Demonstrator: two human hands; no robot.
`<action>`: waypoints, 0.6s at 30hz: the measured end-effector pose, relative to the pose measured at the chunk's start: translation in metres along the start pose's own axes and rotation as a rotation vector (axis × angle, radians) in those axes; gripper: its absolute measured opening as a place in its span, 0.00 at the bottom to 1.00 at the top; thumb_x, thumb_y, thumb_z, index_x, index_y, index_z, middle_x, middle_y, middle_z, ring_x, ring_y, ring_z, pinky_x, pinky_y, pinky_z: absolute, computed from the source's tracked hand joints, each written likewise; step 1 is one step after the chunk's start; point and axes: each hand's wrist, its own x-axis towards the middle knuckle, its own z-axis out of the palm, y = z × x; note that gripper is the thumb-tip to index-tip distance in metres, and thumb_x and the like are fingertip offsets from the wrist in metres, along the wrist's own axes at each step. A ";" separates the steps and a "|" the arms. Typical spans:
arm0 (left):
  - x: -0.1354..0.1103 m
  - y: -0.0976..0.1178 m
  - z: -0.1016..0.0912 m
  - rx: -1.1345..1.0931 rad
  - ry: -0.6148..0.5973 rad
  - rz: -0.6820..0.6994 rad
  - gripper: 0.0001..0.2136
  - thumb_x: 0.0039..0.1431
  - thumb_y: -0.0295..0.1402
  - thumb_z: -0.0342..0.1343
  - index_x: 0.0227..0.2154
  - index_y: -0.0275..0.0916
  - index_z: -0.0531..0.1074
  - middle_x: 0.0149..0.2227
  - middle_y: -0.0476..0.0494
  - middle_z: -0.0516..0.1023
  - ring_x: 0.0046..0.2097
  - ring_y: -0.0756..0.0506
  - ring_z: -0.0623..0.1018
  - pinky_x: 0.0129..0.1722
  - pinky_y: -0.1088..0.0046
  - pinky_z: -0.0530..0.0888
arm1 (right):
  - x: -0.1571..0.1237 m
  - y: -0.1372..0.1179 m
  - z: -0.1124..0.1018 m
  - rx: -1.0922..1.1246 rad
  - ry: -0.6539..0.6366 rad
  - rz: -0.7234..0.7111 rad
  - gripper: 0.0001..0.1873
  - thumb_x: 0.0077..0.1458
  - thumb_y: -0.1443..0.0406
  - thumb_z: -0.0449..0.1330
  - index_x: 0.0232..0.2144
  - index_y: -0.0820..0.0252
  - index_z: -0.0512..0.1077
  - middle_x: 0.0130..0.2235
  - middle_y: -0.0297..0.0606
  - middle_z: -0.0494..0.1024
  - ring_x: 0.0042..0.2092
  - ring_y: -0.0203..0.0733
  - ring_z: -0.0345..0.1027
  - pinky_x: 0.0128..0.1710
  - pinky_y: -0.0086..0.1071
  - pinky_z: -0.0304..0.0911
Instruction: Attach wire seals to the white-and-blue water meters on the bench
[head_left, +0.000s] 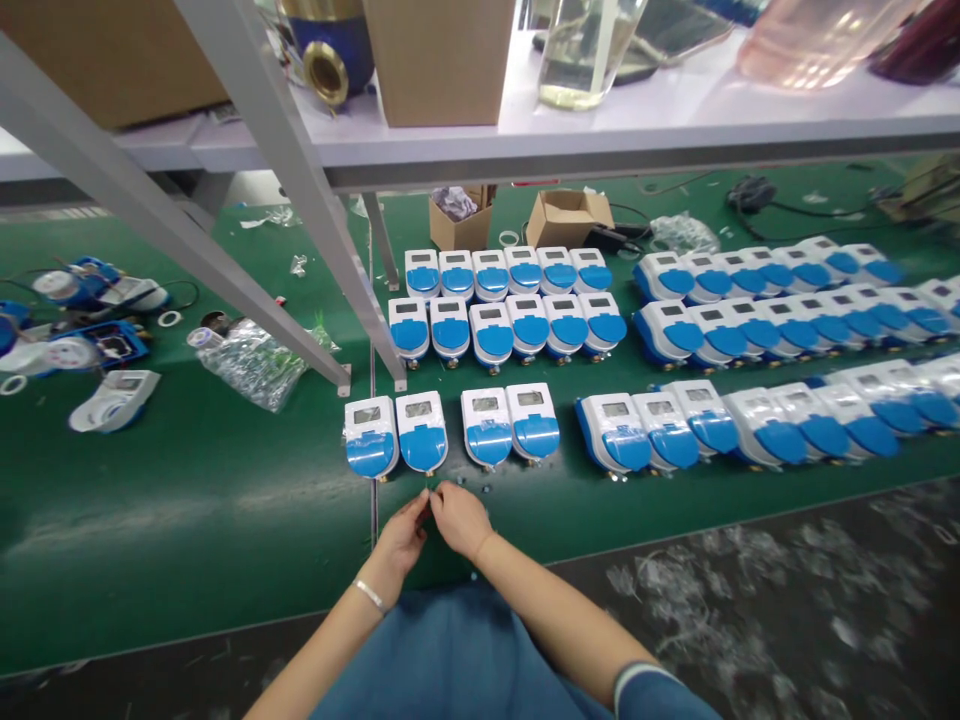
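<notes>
My left hand (403,540) and my right hand (459,515) meet at the fingertips, just in front of a white-and-blue water meter (422,435). Both are pinched closed around something thin and tiny that I cannot make out. That meter has a small grey display and a blue flap, and a second meter (370,440) stands close on its left. To its right are two similar meters, one of them (487,428) near my right hand. Several small dark bits (486,489) lie on the green table beside my right fingers.
Rows of similar meters (795,430) fill the right side and the back. Grey metal legs (307,190) hold a white shelf (637,135) above. Opened meter parts (112,400) and a clear plastic bag (259,365) lie left. Small cardboard boxes (566,215) stand behind.
</notes>
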 end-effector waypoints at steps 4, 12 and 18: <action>0.003 0.000 0.001 0.004 -0.013 0.005 0.15 0.32 0.34 0.71 0.25 0.36 0.75 0.26 0.48 0.76 0.28 0.51 0.70 0.26 0.74 0.57 | 0.007 0.000 0.001 0.039 0.036 0.026 0.09 0.58 0.64 0.49 0.27 0.60 0.65 0.32 0.43 0.72 0.39 0.40 0.67 0.35 0.29 0.62; 0.010 -0.001 0.001 0.012 -0.016 0.032 0.12 0.36 0.33 0.69 0.26 0.36 0.76 0.27 0.48 0.77 0.28 0.51 0.71 0.28 0.73 0.57 | 0.010 0.002 -0.002 -0.075 0.041 0.006 0.12 0.60 0.63 0.46 0.31 0.62 0.67 0.34 0.45 0.74 0.38 0.41 0.68 0.38 0.31 0.62; 0.014 -0.003 0.001 -0.040 0.023 0.022 0.12 0.36 0.32 0.70 0.26 0.36 0.76 0.29 0.47 0.77 0.31 0.49 0.72 0.29 0.73 0.59 | 0.008 0.005 0.005 -0.383 0.065 -0.107 0.15 0.63 0.64 0.43 0.35 0.62 0.68 0.36 0.48 0.76 0.40 0.45 0.71 0.39 0.33 0.61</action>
